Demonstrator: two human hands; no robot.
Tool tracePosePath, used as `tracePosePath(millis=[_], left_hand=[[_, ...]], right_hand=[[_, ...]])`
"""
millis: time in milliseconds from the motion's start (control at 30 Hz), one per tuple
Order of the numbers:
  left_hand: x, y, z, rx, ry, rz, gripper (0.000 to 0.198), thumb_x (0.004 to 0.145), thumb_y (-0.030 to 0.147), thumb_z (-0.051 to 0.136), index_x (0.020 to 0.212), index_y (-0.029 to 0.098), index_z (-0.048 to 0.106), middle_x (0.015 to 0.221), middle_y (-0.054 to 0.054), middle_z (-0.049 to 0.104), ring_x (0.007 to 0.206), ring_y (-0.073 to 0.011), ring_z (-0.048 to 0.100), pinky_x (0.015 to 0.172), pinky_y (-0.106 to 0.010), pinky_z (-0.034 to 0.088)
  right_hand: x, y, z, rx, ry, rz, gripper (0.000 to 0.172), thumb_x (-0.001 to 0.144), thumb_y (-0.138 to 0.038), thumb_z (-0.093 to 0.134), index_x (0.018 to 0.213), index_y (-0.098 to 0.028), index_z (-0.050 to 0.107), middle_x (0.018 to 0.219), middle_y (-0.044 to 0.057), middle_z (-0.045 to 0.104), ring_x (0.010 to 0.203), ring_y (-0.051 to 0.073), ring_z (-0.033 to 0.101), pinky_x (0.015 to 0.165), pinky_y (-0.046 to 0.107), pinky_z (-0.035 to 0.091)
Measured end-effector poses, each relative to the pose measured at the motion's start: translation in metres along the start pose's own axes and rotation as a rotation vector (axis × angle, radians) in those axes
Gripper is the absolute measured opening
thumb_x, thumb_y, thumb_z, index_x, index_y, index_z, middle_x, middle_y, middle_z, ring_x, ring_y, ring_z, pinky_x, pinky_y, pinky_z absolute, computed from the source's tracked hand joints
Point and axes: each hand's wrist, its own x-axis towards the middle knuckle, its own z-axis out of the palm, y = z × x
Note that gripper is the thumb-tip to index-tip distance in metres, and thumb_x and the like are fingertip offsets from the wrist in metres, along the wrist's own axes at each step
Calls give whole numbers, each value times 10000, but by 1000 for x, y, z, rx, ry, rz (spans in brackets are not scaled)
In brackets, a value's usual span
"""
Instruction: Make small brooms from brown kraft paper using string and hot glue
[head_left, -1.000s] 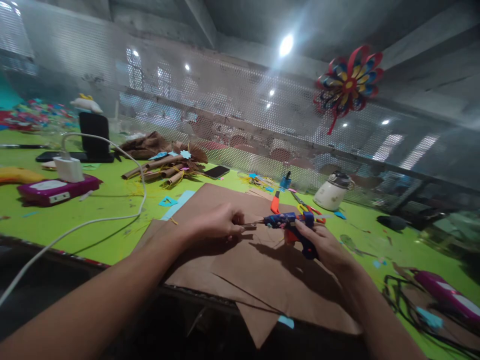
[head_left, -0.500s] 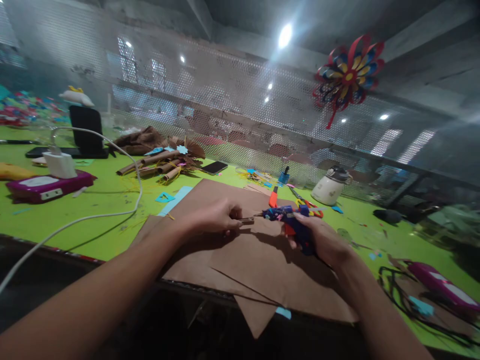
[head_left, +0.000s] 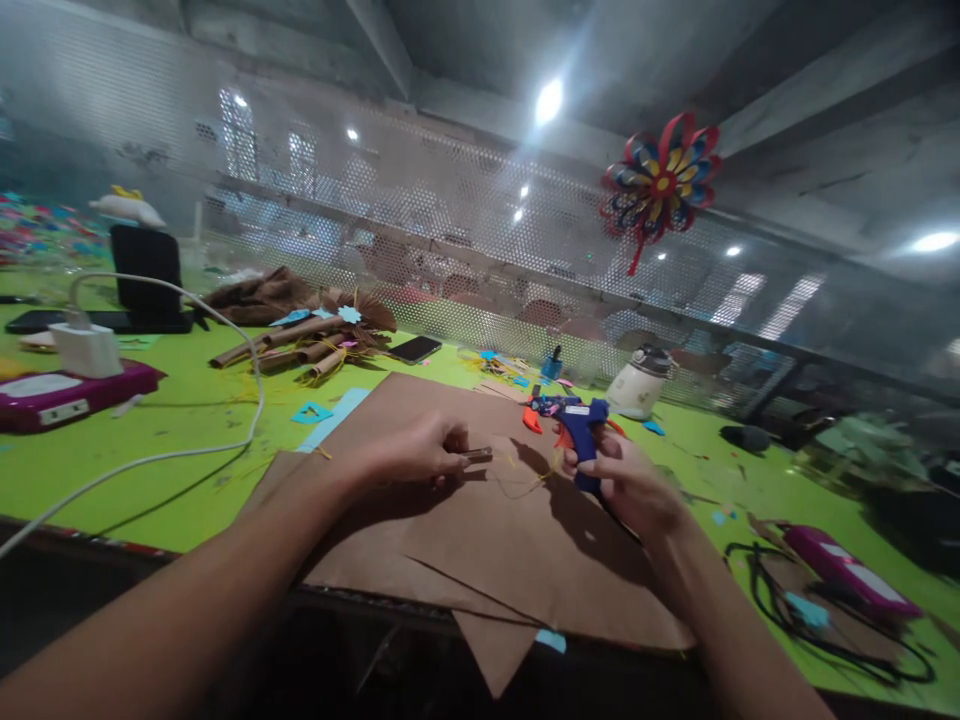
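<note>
My left hand (head_left: 420,455) is closed in a pinch on a small rolled piece of brown paper (head_left: 477,455), held just above a large brown paper sheet (head_left: 480,540). My right hand (head_left: 626,490) is wrapped round the handle of a blue glue gun (head_left: 576,425), whose nozzle points left and away from the roll. A thin yellowish glue strand (head_left: 525,485) hangs between the roll and the gun. Both forearms reach in from the near edge of the green table (head_left: 187,420).
Rolled brown paper tubes (head_left: 300,345) and a black phone (head_left: 415,348) lie at the back left. A white charger (head_left: 84,345) on a pink box (head_left: 52,395) trails a cable. Scissors, a white jar (head_left: 636,385) and a second pink box (head_left: 847,570) lie on the right. A paper flower (head_left: 660,180) hangs on the mesh screen.
The glue gun has lifted away from the roll's tip and drawn back to the right. My left hand keeps the roll in place. The view has shifted slightly to the right.
</note>
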Motion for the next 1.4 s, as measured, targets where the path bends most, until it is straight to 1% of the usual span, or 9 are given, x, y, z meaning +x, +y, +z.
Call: tracePosePath(millis=[167,300,400,600,767,967,1067,1200,1400], left_hand=[[0,-3,-1,-1,1,18,184,762,334,519,764,150,530,659,-55,599,555,-121,503,503,-264,314],[-1,2,-1,-40,-10,-37,118,739,278,522,751,161,510,634,-37,575,557,-124,501,508,-261,325],[-6,9,0,-88,-1,-53,100,729,252,539,763,160,516,637,-31,561,564,-127,491,517,-263,330],[-14,14,2,-77,20,1,167,783,318,526,786,154,553,625,-30,537,557,-123,432,524,-272,297],[-14,15,-3,37,67,19,144,768,275,510,790,152,581,701,-37,584,606,-123,435,539,-263,287],[-12,15,-7,132,111,104,191,790,286,489,832,158,625,767,-36,619,668,-138,467,589,-266,309],[-10,10,-7,171,121,134,189,790,269,490,847,159,632,776,-37,623,668,-140,469,587,-267,306],[-7,6,-5,220,140,142,201,798,266,485,865,165,645,787,-33,637,667,-140,477,592,-268,304],[-10,11,-4,239,158,99,197,790,248,481,862,167,645,789,-32,644,673,-142,472,586,-266,296]], right_hand=[[-2,-4,3,-68,-47,8,414,608,-160,696,1008,-153,591,737,16,635,687,159,589,657,274,444],[-5,-7,7,-117,-104,-27,388,664,-192,667,1042,-169,583,682,6,638,675,181,624,724,321,465],[-7,-8,11,-119,-92,-73,407,670,-206,672,1065,-190,577,678,1,631,649,178,614,712,333,473],[-7,-4,9,-127,-96,-89,336,722,-349,685,995,-163,621,558,-31,502,520,132,485,588,301,439],[-6,-1,3,-388,-84,19,338,785,-433,658,907,-119,629,610,12,565,537,123,495,527,262,373],[-6,-5,0,-811,-133,-45,349,849,-470,549,812,-142,661,681,49,627,642,156,539,580,275,397],[-4,-3,0,-883,-156,-113,327,865,-448,522,797,-161,664,648,46,630,644,173,547,609,298,415],[-2,0,-1,-942,-151,-171,354,881,-436,493,760,-158,675,775,79,673,726,192,582,671,317,433],[-4,2,2,-1051,-65,-198,367,875,-443,496,765,-163,707,717,51,646,643,168,539,597,295,397]])
